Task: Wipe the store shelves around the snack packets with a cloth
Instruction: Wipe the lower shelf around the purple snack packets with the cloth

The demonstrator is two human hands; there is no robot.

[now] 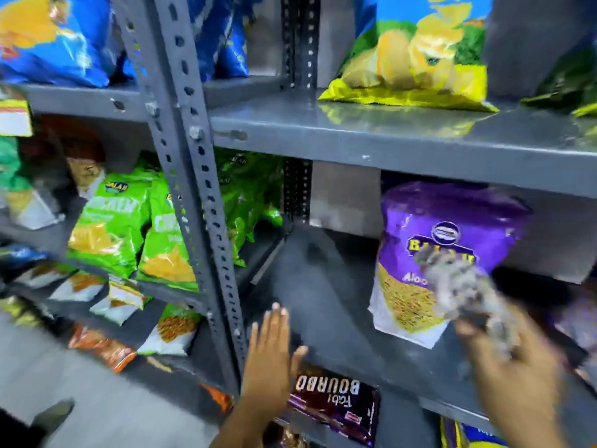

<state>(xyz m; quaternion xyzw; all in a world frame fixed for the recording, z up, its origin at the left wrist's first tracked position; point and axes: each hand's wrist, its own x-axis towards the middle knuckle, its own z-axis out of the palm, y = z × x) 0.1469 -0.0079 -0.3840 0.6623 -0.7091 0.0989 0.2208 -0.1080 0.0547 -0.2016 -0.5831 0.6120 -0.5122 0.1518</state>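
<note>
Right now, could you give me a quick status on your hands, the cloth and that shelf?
Left hand open, flat over the middle shelf. Right hand gripping the grey cloth. Purple packet standing directly behind the cloth.

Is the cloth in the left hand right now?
No, the grey cloth is bunched in the right hand in front of the purple packet, while the left hand is open and empty.

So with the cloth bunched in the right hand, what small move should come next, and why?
Probably lower the cloth in the right hand onto the bare shelf left of the purple packet: it is held above that shelf, and the open left hand holds nothing.
</note>
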